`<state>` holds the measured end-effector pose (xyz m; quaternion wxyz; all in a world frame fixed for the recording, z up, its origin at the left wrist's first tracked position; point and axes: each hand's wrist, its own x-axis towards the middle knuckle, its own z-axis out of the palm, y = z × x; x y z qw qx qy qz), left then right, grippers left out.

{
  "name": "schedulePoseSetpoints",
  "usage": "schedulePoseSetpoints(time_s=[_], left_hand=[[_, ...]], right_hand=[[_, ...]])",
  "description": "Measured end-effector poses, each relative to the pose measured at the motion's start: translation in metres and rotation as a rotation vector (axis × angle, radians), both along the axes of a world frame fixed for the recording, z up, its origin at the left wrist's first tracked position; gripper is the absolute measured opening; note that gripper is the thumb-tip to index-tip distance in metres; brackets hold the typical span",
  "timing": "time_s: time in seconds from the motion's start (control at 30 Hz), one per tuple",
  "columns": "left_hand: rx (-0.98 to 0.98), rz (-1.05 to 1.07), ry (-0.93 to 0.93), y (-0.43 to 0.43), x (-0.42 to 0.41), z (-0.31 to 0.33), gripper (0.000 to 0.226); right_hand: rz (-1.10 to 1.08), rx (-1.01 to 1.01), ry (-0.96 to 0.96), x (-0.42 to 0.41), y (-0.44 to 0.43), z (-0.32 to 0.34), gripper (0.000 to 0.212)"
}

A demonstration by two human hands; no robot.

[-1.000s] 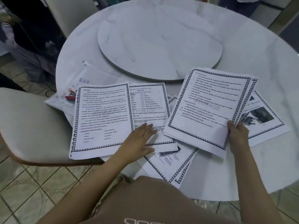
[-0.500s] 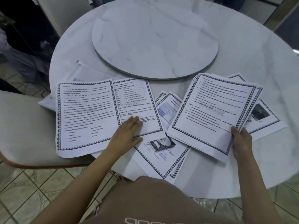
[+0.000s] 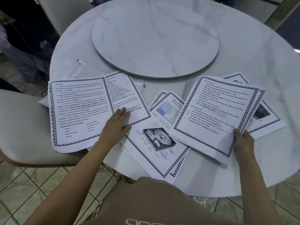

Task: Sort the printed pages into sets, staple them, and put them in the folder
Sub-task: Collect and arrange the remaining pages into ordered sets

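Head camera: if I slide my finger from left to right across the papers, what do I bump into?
chair seat → full text page → left hand → hard disk picture page → held stack of pages → right hand → photo page

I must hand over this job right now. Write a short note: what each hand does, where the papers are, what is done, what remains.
Left hand: flat, fingers straight, pressing on two overlapping white bordered text pages at the left of the round white marble table.
Right hand: grips the near corner of a fanned stack of white bordered pages.
Between them lies a loose pile topped by a hard-disk picture page; more pages lie under the held stack.
Done: rough piles only. Left: finish sorting, staple, file. No stapler visible; a clear plastic folder, faint, lies beyond the left pages.
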<state>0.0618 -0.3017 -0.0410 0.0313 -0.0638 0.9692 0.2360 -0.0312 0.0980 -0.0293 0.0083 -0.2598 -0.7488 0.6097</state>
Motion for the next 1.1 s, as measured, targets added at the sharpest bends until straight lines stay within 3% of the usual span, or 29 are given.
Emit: schedulePoseSetpoints(time_s=[0.53,0.73,0.97,1.1], left_hand=[[0.022,0.138,-0.048,-0.03,-0.026,0.001,0.047],[0.028,0.14,0.193,0.01,-0.009,0.017,0.033],[-0.151,0.131,-0.022,0.043,-0.003,0.008,0.049],[-0.145,0.174,-0.061,0.047,-0.007,0.012,0.037]], right_hand=[[-0.043,0.021,0.006,0.005,0.015,0.004,0.035],[-0.028,0.022,-0.001,0.006,0.013,0.003,0.034],[0.005,-0.009,-0.005,0.005,0.0,-0.001,0.03],[0.011,-0.018,0.009,0.005,-0.003,0.0,0.032]])
